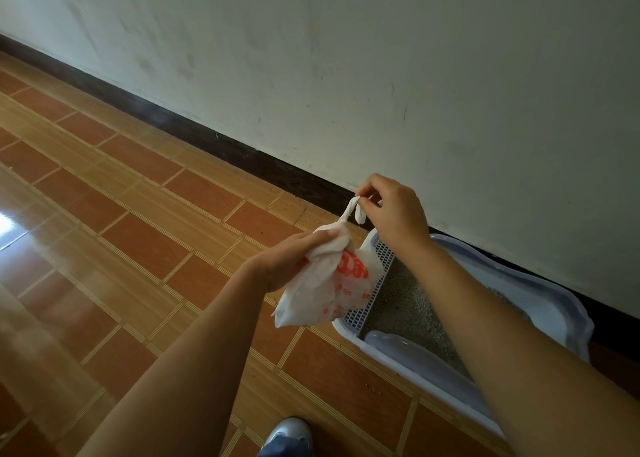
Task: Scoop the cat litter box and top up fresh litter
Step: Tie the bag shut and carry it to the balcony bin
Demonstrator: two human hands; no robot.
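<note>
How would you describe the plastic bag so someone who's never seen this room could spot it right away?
Find the white litter box on the tiled floor against the wall's dark baseboard. Held in the air over its near-left corner is the plastic bag, gripped by the left hand while the right hand pinches its twisted top. It alone is crinkled white with orange-red print.

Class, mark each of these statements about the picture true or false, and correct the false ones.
1. Both hands hold the white plastic bag. True: the left hand grips its neck, the right hand pinches the twisted handles.
2. The bag is plain white. False: it has orange print.
3. The litter box stands against the wall. True.
4. The litter box is empty. False: grey litter lies inside.
5. The floor is carpeted. False: it is glossy brown tile.
</note>
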